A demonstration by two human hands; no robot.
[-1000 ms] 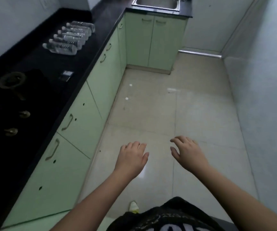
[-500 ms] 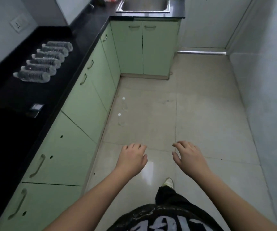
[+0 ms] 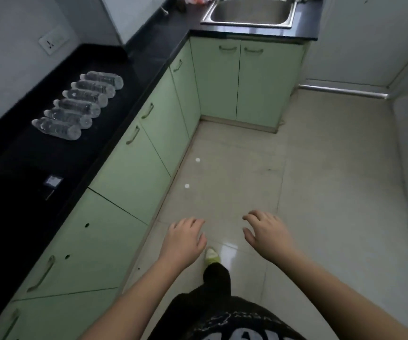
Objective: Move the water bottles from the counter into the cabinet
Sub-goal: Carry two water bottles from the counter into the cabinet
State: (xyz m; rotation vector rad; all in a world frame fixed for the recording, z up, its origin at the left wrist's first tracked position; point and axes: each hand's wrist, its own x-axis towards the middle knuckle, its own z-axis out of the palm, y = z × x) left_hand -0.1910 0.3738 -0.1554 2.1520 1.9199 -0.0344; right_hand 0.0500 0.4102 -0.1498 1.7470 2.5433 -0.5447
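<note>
Narrow kitchen, black counter (image 3: 134, 77) along the left wall.
Left hand (image 3: 184, 239) and right hand (image 3: 266, 233) hang relaxed, holding nothing; water bottles (image 3: 77, 107) lie side by side ahead. Best open a green cabinet (image 3: 134, 168) door first, then lift bottles singly.

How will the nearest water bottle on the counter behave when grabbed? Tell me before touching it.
The nearest water bottle lies on its side on the black counter, so a nudge would probably roll it. It looks clear and full, so likely heavy for its size. The thin plastic may flex under a squeeze. Both the left hand and right hand are free.
</note>
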